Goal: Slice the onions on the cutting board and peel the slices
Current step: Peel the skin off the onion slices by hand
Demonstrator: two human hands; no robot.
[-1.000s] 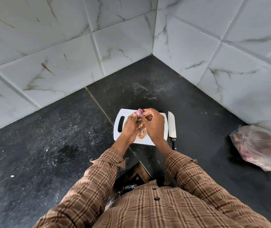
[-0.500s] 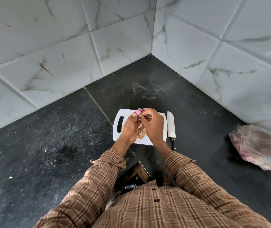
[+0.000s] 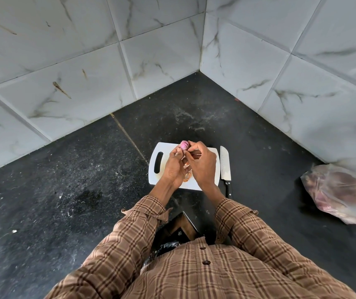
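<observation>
Purple onion piece (image 3: 184, 145) pinched in both hands, left hand (image 3: 173, 167) steadying, right hand (image 3: 201, 165) picking skin, above the cutting board's (image 3: 157, 180) far edge; best peel in small tugs.

A brown plaid button-up shirt (image 3: 205, 270) with long cuffed sleeves (image 3: 142, 216).

A: The white plastic cutting board (image 3: 194, 184) looks smooth and matt, the steel knife blade (image 3: 225, 164) shiny.

B: The speckled black stone desk (image 3: 75, 180) looks rough; the clear plastic bag (image 3: 341, 190) glossy.
</observation>
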